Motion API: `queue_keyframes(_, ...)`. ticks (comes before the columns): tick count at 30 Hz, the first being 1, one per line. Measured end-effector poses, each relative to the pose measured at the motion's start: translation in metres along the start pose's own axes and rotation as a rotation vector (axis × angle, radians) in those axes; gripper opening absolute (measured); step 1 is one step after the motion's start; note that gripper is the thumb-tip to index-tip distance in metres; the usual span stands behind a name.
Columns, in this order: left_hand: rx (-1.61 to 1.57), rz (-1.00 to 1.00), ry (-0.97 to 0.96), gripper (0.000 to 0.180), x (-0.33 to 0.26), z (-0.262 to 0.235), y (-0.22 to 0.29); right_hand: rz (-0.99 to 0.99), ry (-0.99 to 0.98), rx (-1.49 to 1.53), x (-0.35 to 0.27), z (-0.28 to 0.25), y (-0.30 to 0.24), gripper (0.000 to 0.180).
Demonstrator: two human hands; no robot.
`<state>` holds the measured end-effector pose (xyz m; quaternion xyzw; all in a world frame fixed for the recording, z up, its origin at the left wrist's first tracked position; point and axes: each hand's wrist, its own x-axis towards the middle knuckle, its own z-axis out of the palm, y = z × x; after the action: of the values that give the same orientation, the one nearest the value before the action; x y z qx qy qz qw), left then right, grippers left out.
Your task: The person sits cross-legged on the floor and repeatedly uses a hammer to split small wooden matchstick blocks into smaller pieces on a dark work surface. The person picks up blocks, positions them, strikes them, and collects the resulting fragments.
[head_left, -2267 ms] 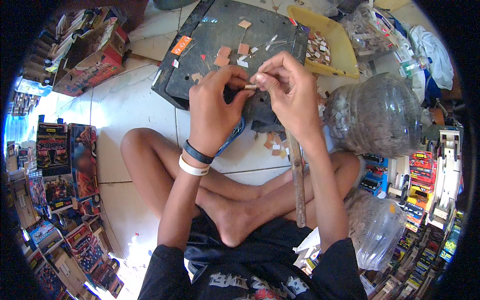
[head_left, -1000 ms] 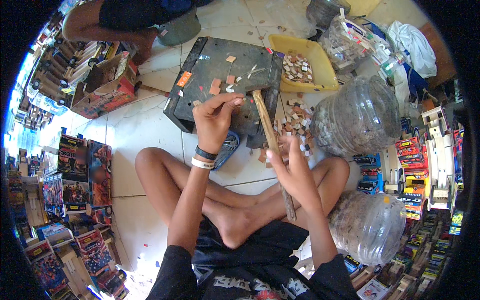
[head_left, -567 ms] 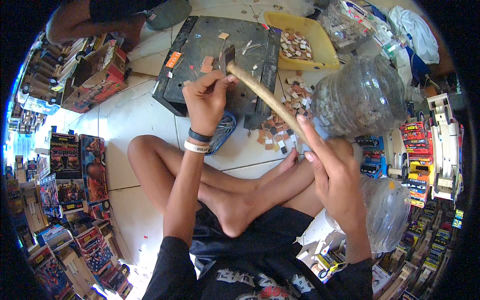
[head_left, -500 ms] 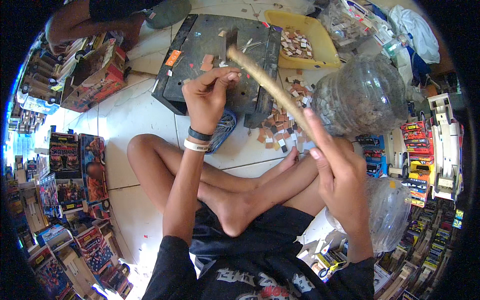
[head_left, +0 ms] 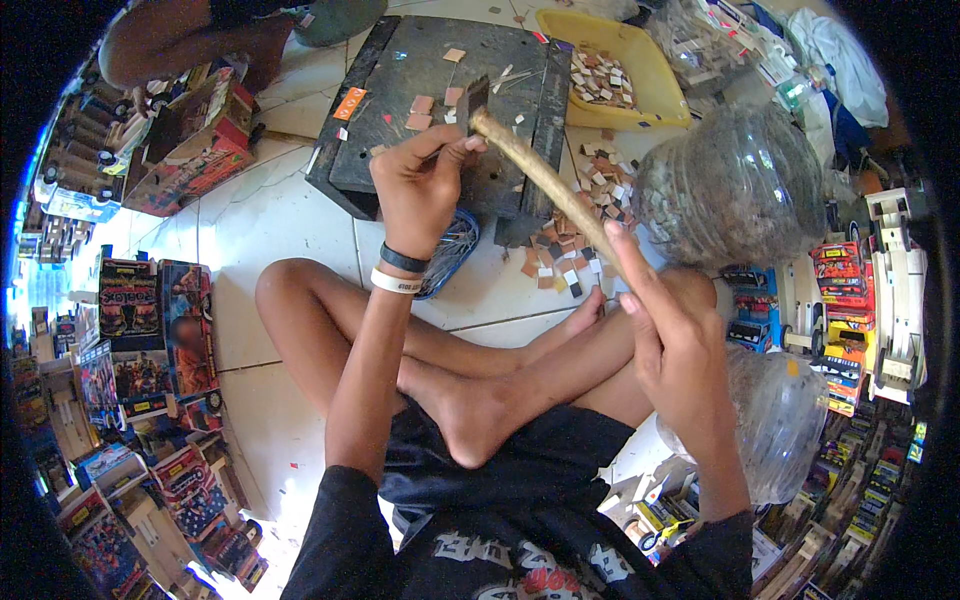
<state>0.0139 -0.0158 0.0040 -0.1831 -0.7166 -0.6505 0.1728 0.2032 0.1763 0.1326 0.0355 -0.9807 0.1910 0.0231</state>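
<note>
My right hand (head_left: 680, 350) grips the wooden handle of a hammer (head_left: 548, 178). The hammer's dark head hangs over a low black work block (head_left: 400, 65), just beyond my left fingertips. My left hand (head_left: 415, 190) has thumb and forefinger pinched together above the near part of the block; whatever sits between them is too small to make out. Several small brown and tan square pieces (head_left: 422, 104) lie on the block, along with an orange strip (head_left: 350, 103) at its left edge and some thin nail-like sticks (head_left: 515, 76).
A blue basket (head_left: 432, 287) of thin metal pieces is beside my left wrist. Loose squares (head_left: 575, 250) spread over the tiles right of the block, near a yellow tub (head_left: 665, 95) and a large clear plastic bottle (head_left: 735, 190). Toy trucks (head_left: 190, 150) line both sides. Another person's leg (head_left: 180, 45) shows far left.
The hammer head has shifted slightly right and is less blurred. My left hand has barely moved, still pinching. More of the brown squares on the block now show.
</note>
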Motion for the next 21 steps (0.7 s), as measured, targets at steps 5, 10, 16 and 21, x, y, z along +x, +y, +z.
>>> queue_keyframes(5,-0.053,-0.008,-0.01,0.008,0.0,-0.001,0.0,-0.059,0.17,0.251,-0.002,0.002,-0.003,0.053)
queue_keyframes(10,0.073,-0.025,-0.012,0.009,0.001,-0.001,0.0,0.053,-0.001,0.082,-0.001,-0.002,0.002,0.051)
queue_keyframes(16,-0.03,-0.041,-0.077,0.011,0.001,-0.004,-0.008,-0.079,0.154,0.091,-0.009,0.003,0.008,0.056)
queue_keyframes(21,-0.061,-0.138,-0.064,0.016,0.009,-0.006,0.014,0.249,0.026,0.572,-0.01,0.043,0.022,0.054)
